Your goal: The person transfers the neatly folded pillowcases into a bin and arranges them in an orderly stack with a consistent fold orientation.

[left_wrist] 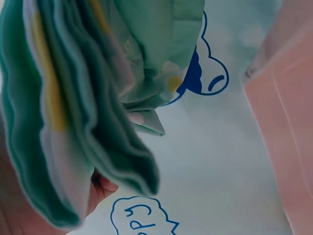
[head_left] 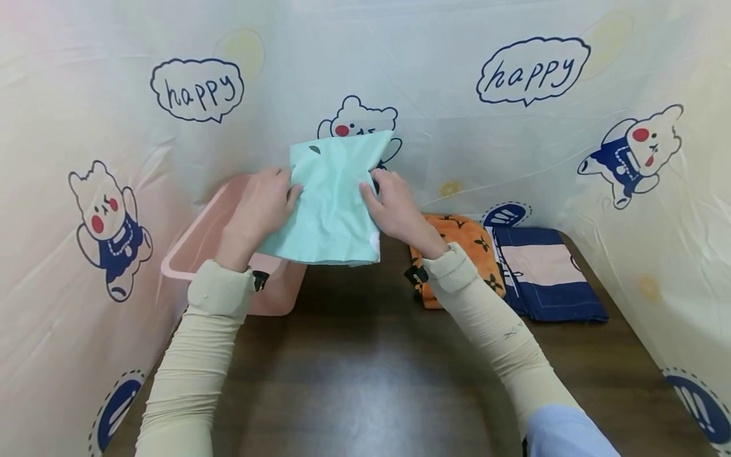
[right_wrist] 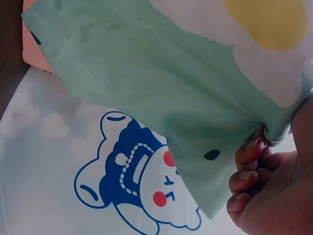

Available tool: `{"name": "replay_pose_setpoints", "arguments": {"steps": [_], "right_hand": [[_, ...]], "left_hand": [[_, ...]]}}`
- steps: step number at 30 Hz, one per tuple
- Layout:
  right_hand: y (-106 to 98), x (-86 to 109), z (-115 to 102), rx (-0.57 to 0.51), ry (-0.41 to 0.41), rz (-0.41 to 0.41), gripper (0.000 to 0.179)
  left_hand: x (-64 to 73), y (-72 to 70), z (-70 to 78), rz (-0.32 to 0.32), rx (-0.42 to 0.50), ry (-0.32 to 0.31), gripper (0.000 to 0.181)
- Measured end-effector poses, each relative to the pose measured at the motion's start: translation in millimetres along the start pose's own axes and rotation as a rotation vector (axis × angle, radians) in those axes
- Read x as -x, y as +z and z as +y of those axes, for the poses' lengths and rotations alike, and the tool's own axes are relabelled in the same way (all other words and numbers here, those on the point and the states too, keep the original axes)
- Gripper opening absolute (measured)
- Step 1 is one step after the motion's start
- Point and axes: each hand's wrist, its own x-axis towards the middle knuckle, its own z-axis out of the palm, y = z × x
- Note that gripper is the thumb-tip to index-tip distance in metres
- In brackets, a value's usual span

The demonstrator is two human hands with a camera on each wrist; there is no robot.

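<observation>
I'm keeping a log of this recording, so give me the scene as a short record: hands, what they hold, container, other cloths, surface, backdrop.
Held item: mint-green cloth, raised above the table; white-and-yellow print shows in the wrist views
Left hand: grips the cloth's left side
Right hand: grips its right side
Container: pink bin, at left, partly hidden
Other cloths: orange patterned cloth; folded navy-and-pink cloth to its right
Surface: dark brown tabletop
Backdrop: pale printed sheet reading "happy"
</observation>
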Motion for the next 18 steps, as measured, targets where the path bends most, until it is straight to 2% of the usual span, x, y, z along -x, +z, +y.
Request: {"name": "replay_pose_setpoints", "arguments": {"steps": [11,18], "right_hand": [[4.0,-6.7,0.2,0.083,-0.064,0.019,0.028],[9.1,-8.4,1.3,0.186,-0.052,0.012,0.028]], "left_hand": [[-0.3,-2.0,-9.6,0.071,-0.071,0.064,0.031],[2.0,-3.3,-12.4,0.070,-0.099,0.052,0.031]]}}
